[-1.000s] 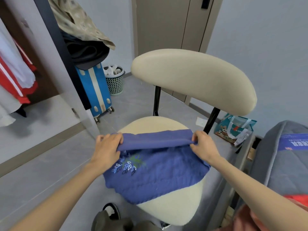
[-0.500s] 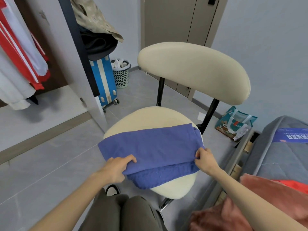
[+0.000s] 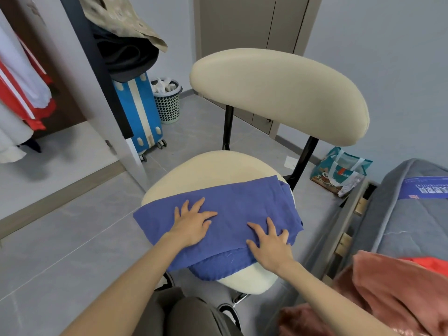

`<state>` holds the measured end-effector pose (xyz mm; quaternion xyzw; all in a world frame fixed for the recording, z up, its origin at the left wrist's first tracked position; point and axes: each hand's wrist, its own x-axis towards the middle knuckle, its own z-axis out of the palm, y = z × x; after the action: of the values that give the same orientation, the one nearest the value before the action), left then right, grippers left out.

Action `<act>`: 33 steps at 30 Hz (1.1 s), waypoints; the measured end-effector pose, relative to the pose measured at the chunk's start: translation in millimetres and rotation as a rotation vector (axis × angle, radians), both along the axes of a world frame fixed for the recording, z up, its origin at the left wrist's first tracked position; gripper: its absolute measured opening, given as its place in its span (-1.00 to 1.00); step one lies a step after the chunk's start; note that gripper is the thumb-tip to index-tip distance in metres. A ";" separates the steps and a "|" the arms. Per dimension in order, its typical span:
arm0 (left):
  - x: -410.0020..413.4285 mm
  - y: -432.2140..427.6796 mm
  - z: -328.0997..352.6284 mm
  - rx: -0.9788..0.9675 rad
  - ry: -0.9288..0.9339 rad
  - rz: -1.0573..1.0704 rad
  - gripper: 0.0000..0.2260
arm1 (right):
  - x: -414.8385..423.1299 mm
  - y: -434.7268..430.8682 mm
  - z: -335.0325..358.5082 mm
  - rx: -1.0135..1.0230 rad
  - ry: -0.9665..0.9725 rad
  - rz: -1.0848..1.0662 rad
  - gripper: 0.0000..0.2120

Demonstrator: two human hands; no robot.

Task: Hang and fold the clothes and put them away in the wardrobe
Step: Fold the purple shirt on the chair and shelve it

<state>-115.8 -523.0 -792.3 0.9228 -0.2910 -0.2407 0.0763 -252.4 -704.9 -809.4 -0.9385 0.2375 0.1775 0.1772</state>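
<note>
Wardrobe (image 3: 66,95): it stands open on your far left, with red and white clothes (image 3: 21,93) hanging inside.
Bed (image 3: 409,221): the grey mattress runs along your right, just beside the chair.
Chair (image 3: 278,93): it is straight in front of your knees, with a cream seat and backrest on black posts.
Blue garment (image 3: 242,202): it lies folded across the front half of the chair seat. Its left end hangs past the seat edge, and a lower layer shows at the near edge.
Pink cloth (image 3: 392,289): a heap at your lower right, near your right forearm.
Suitcase (image 3: 139,112): blue, upright, behind the chair to the left, with a mesh bin (image 3: 167,105) just beside it.
Your left hand (image 3: 191,224): flat on the blue garment's left half, fingers spread, gripping nothing.
Your right hand (image 3: 271,243): flat on the garment's near right part, fingers spread, gripping nothing.
</note>
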 end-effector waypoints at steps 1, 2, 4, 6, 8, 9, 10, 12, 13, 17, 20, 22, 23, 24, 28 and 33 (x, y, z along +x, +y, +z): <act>4.4 -4.4 -2.2 0.018 0.005 0.009 -0.63 | 0.1 1.5 -2.6 -0.006 -0.015 -0.006 -0.54; 9.6 -7.9 -4.7 0.033 0.003 0.016 -0.62 | 0.4 2.4 -4.9 -0.007 -0.031 -0.012 -0.55; 20.9 -13.6 -9.8 0.051 -0.010 0.035 -0.61 | 2.8 2.0 -8.9 0.004 -0.066 -0.023 -0.55; 32.8 -17.4 -14.4 0.061 -0.011 0.054 -0.60 | 8.0 -1.9 -12.6 0.026 -0.094 -0.022 -0.54; 42.8 -19.7 -17.7 0.063 -0.038 0.055 -0.59 | 14.7 -7.2 -16.1 0.041 -0.125 -0.015 -0.54; 46.4 -20.5 -18.6 0.053 -0.074 0.050 -0.58 | 18.5 -10.3 -17.5 0.047 -0.144 -0.008 -0.53; 49.1 -21.1 -19.4 0.038 -0.121 0.045 -0.58 | 22.0 -14.1 -18.4 0.057 -0.162 0.000 -0.53; 51.3 -22.0 -19.7 0.012 -0.194 0.035 -0.59 | 30.1 -23.0 -18.8 0.088 -0.192 0.022 -0.53; 51.2 -22.6 -19.8 0.011 -0.195 0.036 -0.59 | 34.7 -28.9 -17.8 0.102 -0.202 0.038 -0.53; 44.7 -22.0 -20.4 -0.096 -0.021 0.091 -0.57 | 59.0 -62.9 -10.8 0.017 -0.230 0.179 -0.53; 30.2 -21.8 -14.6 -0.209 0.106 0.106 -0.55 | 65.8 -82.2 -4.8 -0.152 -0.201 0.203 -0.53; 21.1 -22.7 -9.8 -0.248 0.165 0.124 -0.52 | 58.0 -81.5 0.1 -0.189 -0.187 0.079 -0.53; 19.0 -23.6 -7.6 -0.280 0.191 0.161 -0.50 | 51.0 -76.4 2.7 -0.165 -0.201 -0.017 -0.53; 18.7 -24.9 -6.5 -0.312 0.206 0.215 -0.48 | 43.2 -68.6 5.5 -0.120 -0.226 -0.126 -0.53; 22.8 -34.3 -2.0 -0.422 0.307 0.498 -0.38 | 14.4 -35.3 9.5 0.129 -0.219 -0.526 -0.36; 22.0 -42.9 -2.7 -0.398 0.367 0.517 -0.51 | -2.2 -19.2 3.9 0.340 -0.136 -0.827 -0.10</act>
<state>-93.8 -565.9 -795.0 0.8745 -0.0711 -0.3135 0.3633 -254.6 -724.1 -805.6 -0.7316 0.5479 0.0661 0.4003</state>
